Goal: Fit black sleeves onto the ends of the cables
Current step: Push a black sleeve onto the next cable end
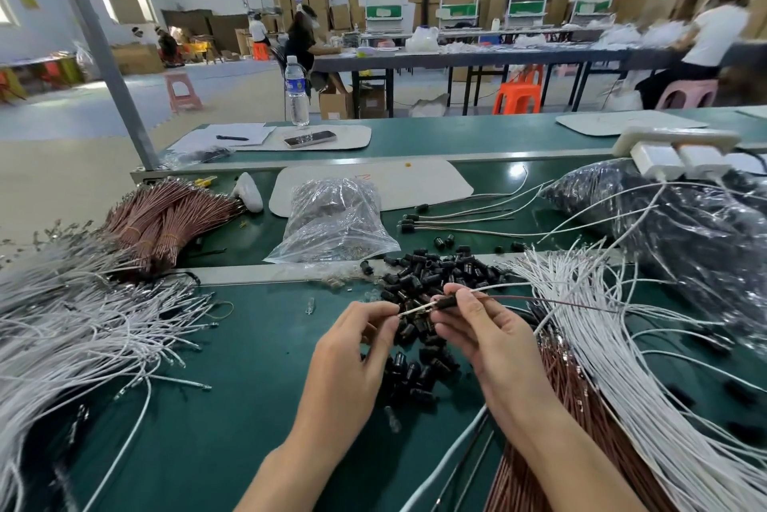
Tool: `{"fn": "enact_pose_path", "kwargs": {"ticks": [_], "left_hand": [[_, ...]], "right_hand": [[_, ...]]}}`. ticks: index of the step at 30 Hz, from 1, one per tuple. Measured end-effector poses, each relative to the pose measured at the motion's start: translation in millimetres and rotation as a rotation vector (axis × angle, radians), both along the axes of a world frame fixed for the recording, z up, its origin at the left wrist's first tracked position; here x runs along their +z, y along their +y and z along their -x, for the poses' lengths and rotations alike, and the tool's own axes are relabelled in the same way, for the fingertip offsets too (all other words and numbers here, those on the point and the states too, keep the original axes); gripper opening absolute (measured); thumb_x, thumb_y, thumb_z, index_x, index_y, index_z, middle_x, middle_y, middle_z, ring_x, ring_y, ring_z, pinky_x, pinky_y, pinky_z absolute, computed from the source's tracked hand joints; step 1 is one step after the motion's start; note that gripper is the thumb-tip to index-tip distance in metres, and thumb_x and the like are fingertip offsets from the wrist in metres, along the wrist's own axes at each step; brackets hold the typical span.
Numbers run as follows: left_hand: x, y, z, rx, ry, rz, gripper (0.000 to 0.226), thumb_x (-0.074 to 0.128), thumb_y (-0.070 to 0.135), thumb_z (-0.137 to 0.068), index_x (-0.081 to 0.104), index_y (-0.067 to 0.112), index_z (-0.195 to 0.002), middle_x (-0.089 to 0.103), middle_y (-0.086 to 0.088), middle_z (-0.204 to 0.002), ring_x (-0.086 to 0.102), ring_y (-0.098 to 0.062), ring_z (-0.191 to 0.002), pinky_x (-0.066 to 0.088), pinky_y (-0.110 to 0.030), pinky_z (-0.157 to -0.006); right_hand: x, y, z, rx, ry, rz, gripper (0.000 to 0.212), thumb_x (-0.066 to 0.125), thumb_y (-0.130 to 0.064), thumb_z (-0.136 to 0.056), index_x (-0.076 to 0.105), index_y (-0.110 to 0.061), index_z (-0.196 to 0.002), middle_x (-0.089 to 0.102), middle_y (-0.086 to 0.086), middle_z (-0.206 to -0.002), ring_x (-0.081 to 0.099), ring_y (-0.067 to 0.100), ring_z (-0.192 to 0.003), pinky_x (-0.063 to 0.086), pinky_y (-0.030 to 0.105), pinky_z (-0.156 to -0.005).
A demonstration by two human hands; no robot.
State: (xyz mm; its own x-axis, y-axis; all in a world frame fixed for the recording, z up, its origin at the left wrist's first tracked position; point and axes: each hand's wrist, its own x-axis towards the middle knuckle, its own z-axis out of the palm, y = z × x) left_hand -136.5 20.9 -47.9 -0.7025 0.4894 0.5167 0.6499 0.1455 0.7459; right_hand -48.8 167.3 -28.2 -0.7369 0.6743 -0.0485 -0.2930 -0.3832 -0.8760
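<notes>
While loose parts lay spread over the green bench (232, 387), a worker's left hand (357, 345) pinched the bare pale tip of a cable (415, 310) between thumb and forefinger. The right hand (481, 329), just beside it, gripped a black sleeve (447, 301) in its closed fingertips. The sleeve sat on the cable immediately right of the left fingertips. Its long axis ran along the wire, left to right and rising slightly toward the far right. The right hand was the nearer to the sleeve and appeared best placed to slide it along that line toward the pinched tip. A heap of loose black sleeves (431, 266) lay directly beyond and beneath the hands, with white cables (602, 329) fanned to the right. The right fingers covered part of the sleeve, so how far the cable end had entered it could not be made out. A thin dark red wire (581, 304) left the same grip toward the right. Whether it passed through the sleeve with the white lead was too fine to tell.
</notes>
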Motion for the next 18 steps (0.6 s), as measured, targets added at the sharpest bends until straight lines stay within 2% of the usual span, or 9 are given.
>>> {"fn": "enact_pose_path", "kwargs": {"ticks": [5,11,18], "left_hand": [[0.1,-0.3,2.7,-0.015,-0.07,-0.034,0.012,0.057,0.042,-0.094,0.064,0.043,-0.104,0.067,0.021,-0.095,0.064,-0.006,-0.089,0.045,-0.009,-0.073],[-1.7,0.3,3.9,-0.027,-0.124,-0.039,0.013,0.057,0.044,-0.094,0.067,0.039,-0.098,0.069,0.021,-0.092,0.065,-0.005,-0.089,0.044,-0.01,-0.075],[-0.8,1.2,1.5,-0.05,-0.113,-0.015,0.011,0.055,0.044,-0.096,0.065,0.04,-0.097,0.069,0.021,-0.093,0.066,-0.006,-0.091,0.045,-0.01,-0.075]], "right_hand": [[-1.9,-0.7,0.2,0.045,0.026,0.065,0.02,0.061,-0.016,-0.097,0.08,-0.008,-0.1,0.077,0.019,-0.099,0.076,0.023,-0.087,0.06,0.022,-0.071],[-2.9,0.8,0.5,0.065,0.03,0.069,0.021,0.06,-0.016,-0.097,0.079,-0.009,-0.101,0.077,0.018,-0.1,0.076,0.023,-0.088,0.06,0.023,-0.071],[-2.9,-5.7,0.9,0.203,-0.005,0.05,0.025,0.065,-0.026,-0.086,0.081,-0.015,-0.101,0.077,0.016,-0.106,0.075,0.026,-0.098,0.06,0.025,-0.075]]}}
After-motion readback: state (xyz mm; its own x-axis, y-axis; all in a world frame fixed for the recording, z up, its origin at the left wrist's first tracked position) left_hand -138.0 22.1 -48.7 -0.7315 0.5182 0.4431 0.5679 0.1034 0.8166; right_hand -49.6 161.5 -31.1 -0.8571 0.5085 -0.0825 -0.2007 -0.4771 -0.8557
